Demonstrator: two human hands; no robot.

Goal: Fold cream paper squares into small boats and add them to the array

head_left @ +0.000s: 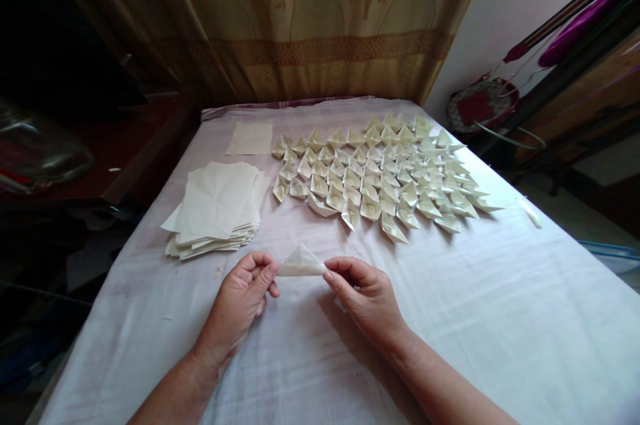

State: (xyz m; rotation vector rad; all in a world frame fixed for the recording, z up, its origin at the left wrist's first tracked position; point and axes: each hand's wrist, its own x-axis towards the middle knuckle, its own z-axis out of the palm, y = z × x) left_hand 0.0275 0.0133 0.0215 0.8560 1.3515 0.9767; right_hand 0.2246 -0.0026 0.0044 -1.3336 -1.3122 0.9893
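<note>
A small folded paper boat (pixel 302 261), cream-white with a pointed peak in its middle, is held level above the cloth. My left hand (pixel 249 288) pinches its left tip between thumb and fingers. At the opposite tip, my right hand (pixel 364 291) is closed on it in the same way. Beyond my hands stand many finished paper boats (pixel 370 179) in close rows. To the left lies an uneven stack of paper sheets (pixel 215 201), the top one creased. Behind that stack, a single sheet (pixel 249 139) rests flat.
A pale cloth (pixel 475 318) covers the table. A thin white strip (pixel 531 213) lies near its right edge, and tiny paper scraps (pixel 219 271) lie by the stack. Gold curtains (pixel 310 18) hang behind. A dark red surface (pixel 130 151) stands left; a patterned bag (pixel 483 105) is at right.
</note>
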